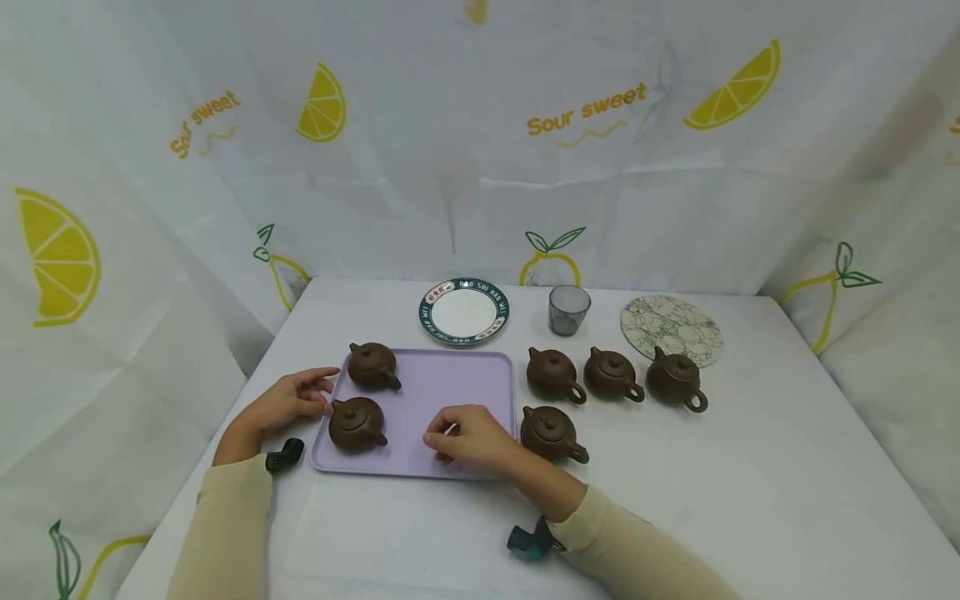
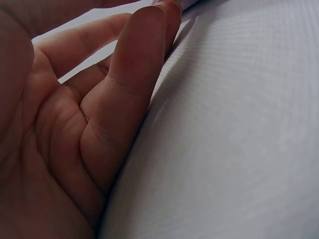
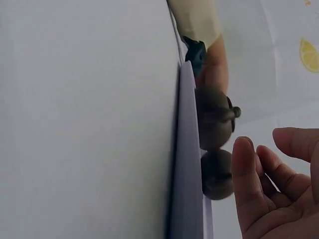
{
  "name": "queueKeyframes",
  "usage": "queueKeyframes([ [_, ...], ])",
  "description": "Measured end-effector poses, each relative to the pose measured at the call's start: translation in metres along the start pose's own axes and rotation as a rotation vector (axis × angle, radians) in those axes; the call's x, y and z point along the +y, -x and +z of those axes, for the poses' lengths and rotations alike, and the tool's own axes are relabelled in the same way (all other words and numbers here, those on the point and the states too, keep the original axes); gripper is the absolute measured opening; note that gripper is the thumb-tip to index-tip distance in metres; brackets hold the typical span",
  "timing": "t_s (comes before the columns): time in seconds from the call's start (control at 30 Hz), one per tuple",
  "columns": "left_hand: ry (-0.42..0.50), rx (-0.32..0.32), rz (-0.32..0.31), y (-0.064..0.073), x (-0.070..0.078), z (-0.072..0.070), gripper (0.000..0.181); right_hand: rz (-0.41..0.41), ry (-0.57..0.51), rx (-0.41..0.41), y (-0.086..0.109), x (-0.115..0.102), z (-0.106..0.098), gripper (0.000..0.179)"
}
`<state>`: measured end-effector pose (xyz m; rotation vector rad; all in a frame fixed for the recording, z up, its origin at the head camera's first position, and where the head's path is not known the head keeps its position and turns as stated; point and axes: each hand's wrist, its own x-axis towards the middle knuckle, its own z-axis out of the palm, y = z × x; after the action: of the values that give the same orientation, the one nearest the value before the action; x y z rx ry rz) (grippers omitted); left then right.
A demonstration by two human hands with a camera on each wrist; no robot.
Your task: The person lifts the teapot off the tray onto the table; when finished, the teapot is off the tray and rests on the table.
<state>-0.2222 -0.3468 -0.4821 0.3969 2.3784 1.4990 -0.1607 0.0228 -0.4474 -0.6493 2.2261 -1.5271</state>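
Observation:
Two brown teapots stand on the left side of a lilac tray [image 1: 450, 385]: a rear teapot [image 1: 371, 365] and a front teapot [image 1: 356, 424]. My left hand [image 1: 288, 402] rests on the table at the tray's left edge, fingers loosely bent and fingertips close to the rim. In the left wrist view, nothing shows in its palm. Over the front right part of the tray hovers my right hand [image 1: 471, 435], its fingers relaxed. The right wrist view shows a gap between thumb and fingers, with nothing held. A brown teapot [image 1: 550, 432] stands just right of the tray.
Behind that teapot, three more form a row: a left teapot [image 1: 552, 373], a middle teapot [image 1: 612, 373] and a right teapot [image 1: 674, 377]. At the back are a green-rimmed plate [image 1: 427, 315], a grey glass [image 1: 568, 312] and a round patterned mat [image 1: 663, 321].

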Motion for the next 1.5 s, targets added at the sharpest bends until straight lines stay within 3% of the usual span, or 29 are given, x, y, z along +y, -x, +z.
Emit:
queueKeyframes([
  [0.3, -0.006, 0.006, 0.01, -0.003, -0.001, 0.001, 0.07, -0.001, 0.022, 0.062, -0.034, -0.009, 0.039, 0.015],
  [0.5, -0.007, 0.006, -0.012, -0.003, -0.002, -0.001, 0.07, 0.017, 0.09, 0.02, -0.042, -0.009, 0.051, 0.017],
  [0.73, -0.013, 0.005, 0.014, -0.001, 0.0, -0.003, 0.07, -0.001, 0.102, 0.041, -0.044, -0.011, 0.056, 0.018],
  [0.97, -0.01, -0.003, 0.016, -0.002, -0.002, -0.002, 0.07, 0.058, 0.008, 0.026, -0.047, -0.01, 0.063, 0.017],
  [1.17, -0.008, -0.011, 0.024, -0.001, 0.001, 0.0, 0.07, 0.072, -0.073, 0.065, -0.046, -0.004, 0.066, 0.015],
  [1.5, 0.013, 0.003, 0.007, 0.0, 0.001, 0.0, 0.069, 0.069, -0.15, 0.133, -0.026, -0.001, 0.049, 0.01],
])
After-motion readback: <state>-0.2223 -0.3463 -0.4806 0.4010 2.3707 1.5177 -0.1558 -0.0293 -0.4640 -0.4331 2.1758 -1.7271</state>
